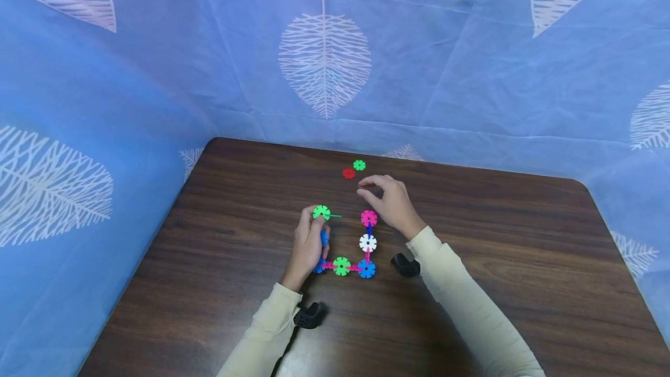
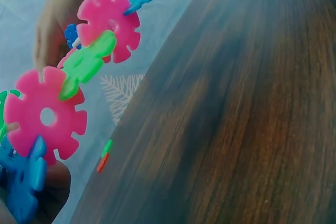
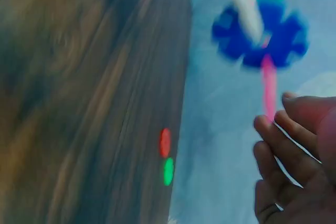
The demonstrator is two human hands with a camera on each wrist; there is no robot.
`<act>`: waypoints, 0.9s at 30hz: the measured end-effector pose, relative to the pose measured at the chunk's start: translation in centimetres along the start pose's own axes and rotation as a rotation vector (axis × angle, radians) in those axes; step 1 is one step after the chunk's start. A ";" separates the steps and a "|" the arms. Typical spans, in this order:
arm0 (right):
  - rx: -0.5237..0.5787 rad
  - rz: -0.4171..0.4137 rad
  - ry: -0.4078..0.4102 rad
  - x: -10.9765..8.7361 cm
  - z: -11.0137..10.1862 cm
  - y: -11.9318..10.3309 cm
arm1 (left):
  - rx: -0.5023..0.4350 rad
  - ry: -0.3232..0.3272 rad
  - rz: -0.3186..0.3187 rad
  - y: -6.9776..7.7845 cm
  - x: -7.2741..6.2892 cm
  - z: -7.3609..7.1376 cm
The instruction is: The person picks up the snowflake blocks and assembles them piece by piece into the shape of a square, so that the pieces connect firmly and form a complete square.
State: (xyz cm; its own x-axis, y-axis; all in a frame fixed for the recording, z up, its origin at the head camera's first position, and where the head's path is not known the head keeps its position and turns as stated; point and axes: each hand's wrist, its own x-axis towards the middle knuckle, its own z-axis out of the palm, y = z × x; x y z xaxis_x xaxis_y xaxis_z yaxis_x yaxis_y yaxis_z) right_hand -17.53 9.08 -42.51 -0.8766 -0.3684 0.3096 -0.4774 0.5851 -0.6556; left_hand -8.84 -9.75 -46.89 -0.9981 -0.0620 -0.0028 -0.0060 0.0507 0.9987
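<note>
My left hand (image 1: 305, 246) grips the left end of a U-shaped chain of slotted plastic discs, its fingers around a blue disc (image 1: 324, 238) and its thumb by a green disc (image 1: 321, 212). The chain's lower side has another green disc (image 1: 342, 266) and a blue corner disc (image 1: 366, 269). Up the right side come a white disc (image 1: 368, 243) and a pink end disc (image 1: 369, 218). Just above that end, my right hand (image 1: 389, 202) holds nothing, thumb and fingers apart. In the right wrist view a dark blue disc (image 3: 262, 35) appears beyond the fingertips.
A loose red disc (image 1: 348, 174) and a loose green disc (image 1: 359, 165) lie near the far edge of the dark wooden table (image 1: 251, 191). A blue cloth with white leaf prints (image 1: 324, 63) hangs behind. Black wrist devices (image 1: 310, 315) are worn at both cuffs.
</note>
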 end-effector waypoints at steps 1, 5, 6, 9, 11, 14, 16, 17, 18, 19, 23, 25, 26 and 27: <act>-0.004 0.011 -0.021 0.4 0.0 0.4 | 0.006 -0.002 0.001 0.0 0.0 -0.1; -0.025 0.056 -0.095 1.9 0.4 2.1 | 0.039 -0.008 0.004 -0.2 0.3 -0.4; -0.031 0.067 -0.110 2.3 0.6 2.5 | 0.049 -0.008 0.004 -0.3 0.4 -0.5; -0.057 0.103 -0.142 3.5 1.2 3.5 | 0.074 -0.009 0.003 -0.3 0.4 -0.7; -0.088 0.131 -0.167 4.4 1.9 4.2 | 0.065 -0.010 -0.018 0.7 0.1 -0.8; -0.123 0.168 -0.214 5.6 3.2 5.1 | 0.044 -0.006 -0.038 2.3 -0.4 -1.0; -0.143 0.186 -0.243 6.3 4.0 5.7 | 0.028 -0.003 -0.049 3.3 -0.8 -1.1; -0.148 0.189 -0.254 6.5 4.3 5.9 | 0.029 0.000 -0.049 3.4 -0.9 -1.2; -0.154 0.195 -0.265 6.7 4.5 6.1 | 0.030 0.000 -0.051 3.4 -1.0 -1.3; -0.166 0.195 -0.273 6.9 4.8 6.3 | 0.031 0.002 -0.053 3.5 -1.0 -1.3; -0.251 0.174 -0.287 7.3 5.4 6.9 | 0.027 -0.004 -0.074 3.3 -1.2 -1.5; -0.304 0.158 -0.285 7.4 5.5 7.1 | 0.023 -0.012 -0.077 3.1 -1.1 -1.5; -0.324 0.154 -0.284 7.5 5.6 7.2 | 0.021 -0.017 -0.082 3.0 -1.1 -1.5; -0.338 0.151 -0.283 7.5 5.6 7.2 | 0.026 -0.022 -0.083 3.0 -1.1 -1.5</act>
State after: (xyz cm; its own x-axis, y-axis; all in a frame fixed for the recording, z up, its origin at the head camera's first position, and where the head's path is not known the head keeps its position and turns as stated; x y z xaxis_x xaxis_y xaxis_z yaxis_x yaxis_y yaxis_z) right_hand -27.21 6.48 -48.77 -0.9094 -0.4159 -0.0028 -0.3796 0.8328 -0.4028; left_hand -7.68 -11.03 -43.83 -0.9952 -0.0456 -0.0869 -0.0900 0.0722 0.9933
